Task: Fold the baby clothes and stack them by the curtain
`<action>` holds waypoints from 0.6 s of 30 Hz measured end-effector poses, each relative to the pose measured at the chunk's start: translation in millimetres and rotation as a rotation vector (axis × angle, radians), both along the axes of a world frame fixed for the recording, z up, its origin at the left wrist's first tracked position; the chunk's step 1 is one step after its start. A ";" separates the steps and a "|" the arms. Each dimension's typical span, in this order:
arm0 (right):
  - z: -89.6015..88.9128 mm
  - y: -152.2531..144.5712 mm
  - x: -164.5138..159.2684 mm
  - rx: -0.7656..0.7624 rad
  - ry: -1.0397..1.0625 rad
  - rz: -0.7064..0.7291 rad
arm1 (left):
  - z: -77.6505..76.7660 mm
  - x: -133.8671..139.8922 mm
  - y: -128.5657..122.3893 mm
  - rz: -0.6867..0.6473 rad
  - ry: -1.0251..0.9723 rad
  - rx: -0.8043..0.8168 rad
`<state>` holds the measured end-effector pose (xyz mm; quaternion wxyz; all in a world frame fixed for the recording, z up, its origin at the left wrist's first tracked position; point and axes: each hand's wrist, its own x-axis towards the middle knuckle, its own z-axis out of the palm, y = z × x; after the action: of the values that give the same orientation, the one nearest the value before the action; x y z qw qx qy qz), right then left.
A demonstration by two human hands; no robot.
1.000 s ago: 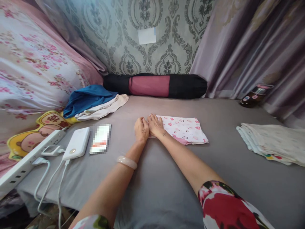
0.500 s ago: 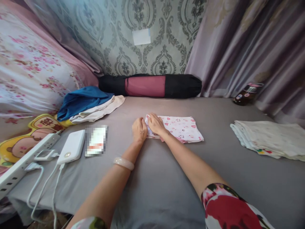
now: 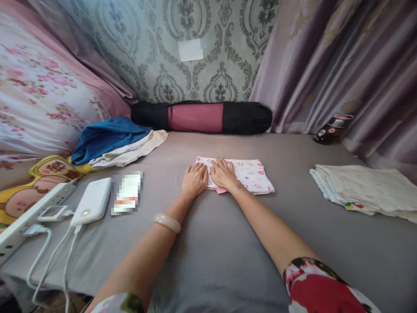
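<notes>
A white cloth with pink and dark prints (image 3: 250, 176) lies folded into a flat rectangle in the middle of the grey sheet. My left hand (image 3: 195, 179) rests flat across its left end, fingers extended. Just to the right, my right hand (image 3: 224, 174) is also laid flat on the cloth, its fingers spread. Both palms face down, and neither hand grips anything. A bit of pink shows at the cloth's near edge, below my right hand.
Folded pale cloths (image 3: 361, 187) are stacked at the right, with a dark bottle (image 3: 332, 129) behind. At the left are a power strip (image 3: 35, 213), a white power bank (image 3: 91, 201) and a blue cloth (image 3: 107, 137). A long black-and-pink bag (image 3: 195, 117) lies along the wall.
My fingers were curled at the cloth's left edge; now both hands lie flat on it with fingers extended. My left hand has moved onto the cloth, and my right hand slightly rightward.
</notes>
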<state>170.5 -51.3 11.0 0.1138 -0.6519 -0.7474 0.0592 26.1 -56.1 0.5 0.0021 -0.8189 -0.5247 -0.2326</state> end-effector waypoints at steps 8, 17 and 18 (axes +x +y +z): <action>4.6 -1.9 6.6 -0.029 0.019 -0.026 | -0.9 -1.7 0.9 0.001 -0.009 -0.015; 5.0 -14.6 40.2 -0.070 -0.020 -0.117 | 0.0 -2.3 0.3 0.009 -0.021 -0.037; 3.4 -15.1 40.9 -0.061 -0.019 -0.122 | 0.2 -2.3 0.2 0.010 -0.022 -0.040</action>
<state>211.4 -66.4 14.4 0.0901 -0.7000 -0.7051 0.0688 23.7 -55.9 0.7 -0.0189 -0.8134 -0.5335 -0.2313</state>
